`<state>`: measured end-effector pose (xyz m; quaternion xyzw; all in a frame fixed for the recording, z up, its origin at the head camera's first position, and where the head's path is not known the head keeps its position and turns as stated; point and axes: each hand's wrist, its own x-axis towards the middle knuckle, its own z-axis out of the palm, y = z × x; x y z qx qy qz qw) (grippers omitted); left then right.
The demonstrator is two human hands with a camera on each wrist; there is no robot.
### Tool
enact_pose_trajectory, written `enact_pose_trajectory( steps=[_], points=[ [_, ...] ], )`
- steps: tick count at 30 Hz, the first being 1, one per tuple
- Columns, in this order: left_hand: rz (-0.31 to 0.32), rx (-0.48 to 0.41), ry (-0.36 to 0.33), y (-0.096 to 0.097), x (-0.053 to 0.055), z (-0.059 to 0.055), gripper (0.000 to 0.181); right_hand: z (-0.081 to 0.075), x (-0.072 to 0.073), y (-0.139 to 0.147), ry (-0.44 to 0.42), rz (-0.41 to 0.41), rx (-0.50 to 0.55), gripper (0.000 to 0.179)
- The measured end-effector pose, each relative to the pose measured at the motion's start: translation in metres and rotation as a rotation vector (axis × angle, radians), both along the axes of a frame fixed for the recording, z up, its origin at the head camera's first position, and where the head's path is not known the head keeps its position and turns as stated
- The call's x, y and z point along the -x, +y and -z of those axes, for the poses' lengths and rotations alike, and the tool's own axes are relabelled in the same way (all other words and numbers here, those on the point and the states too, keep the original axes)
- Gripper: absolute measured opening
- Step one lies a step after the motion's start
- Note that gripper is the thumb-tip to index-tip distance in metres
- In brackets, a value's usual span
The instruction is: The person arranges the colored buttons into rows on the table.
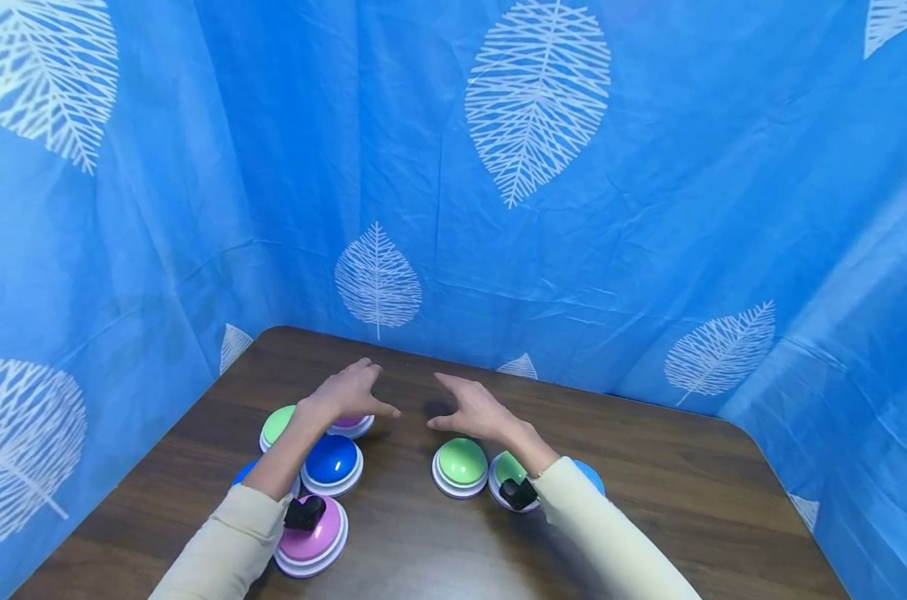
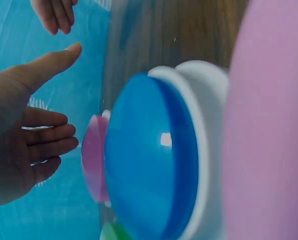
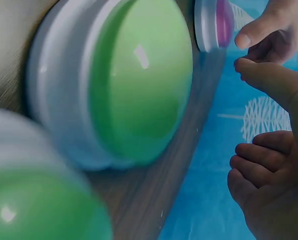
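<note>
My left hand (image 1: 351, 390) hovers over the far left part of the table, fingers relaxed and thumb apart, holding nothing. Facing it across a gap is my right hand (image 1: 474, 408), also with loosely extended fingers and no object in them. Below the left hand and forearm is a group of dome push buttons on white bases: a far pink button (image 1: 352, 421), a blue button (image 1: 332, 459), a green button (image 1: 278, 424) and a near pink button (image 1: 311, 537). A green button (image 1: 463, 462) sits just nearer than the right hand; a second green button (image 1: 508, 468) is partly hidden by that wrist.
Another blue button (image 1: 243, 472) shows beside the left forearm, mostly covered. Behind the right sleeve a light blue button (image 1: 590, 475) peeks out. The brown wooden table (image 1: 648, 467) is enclosed by blue curtains (image 1: 438, 167) with white leaf prints, close along its far edge.
</note>
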<state>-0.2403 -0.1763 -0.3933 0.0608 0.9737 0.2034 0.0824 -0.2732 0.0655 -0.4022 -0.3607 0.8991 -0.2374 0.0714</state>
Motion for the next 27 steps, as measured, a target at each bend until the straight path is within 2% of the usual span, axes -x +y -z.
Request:
enact_pose_trajectory(
  steps=[5, 13, 18, 22, 27],
  points=[
    [-0.019, 0.022, -0.033, -0.015, -0.004, -0.003, 0.098, 0.004, 0.001, -0.028, 0.006, -0.045, -0.032, 0.079],
    [-0.004, 0.041, -0.102, -0.026, -0.008, -0.006, 0.098, 0.010, 0.001, -0.061, 0.019, -0.071, -0.088, 0.079],
    [-0.020, 0.056, -0.119, -0.032, -0.011, -0.009, 0.098, 0.010, 0.001, -0.076, -0.008, -0.072, -0.083, 0.079],
    [-0.030, 0.054, -0.125, -0.035, -0.013, -0.007, 0.090, 0.012, 0.001, -0.086, -0.024, -0.077, -0.097, 0.078],
    [-0.059, 0.050, -0.144, -0.040, -0.015, -0.003, 0.084, 0.017, -0.001, -0.097, -0.088, -0.069, -0.085, 0.074]
  ],
)
